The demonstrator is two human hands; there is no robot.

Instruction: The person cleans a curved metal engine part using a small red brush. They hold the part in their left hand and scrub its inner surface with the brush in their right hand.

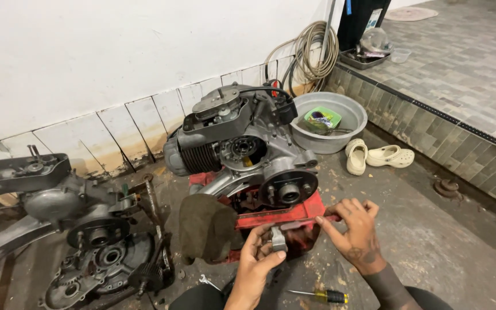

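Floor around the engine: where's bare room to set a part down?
Bare concrete lies right of the right hand, between the red stand, the cream clogs and the tiled step. It is crowded left of the left hand: the opened engine case and loose parts. A screwdriver lies between the forearms.

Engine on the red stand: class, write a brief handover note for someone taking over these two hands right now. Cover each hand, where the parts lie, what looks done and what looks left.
Left hand: holds a small grey metal part between thumb and fingers, just below the red stand.
Right hand: fingertips rest on the stand's front edge, holding nothing I can see.
Engine sits on the stand, covers off, hub exposed.
Second engine case lies opened at left.
Screwdriver, yellow and black handle, lies on the floor near the knees.
Done: engine partly stripped. Left: the held part is not yet placed anywhere.
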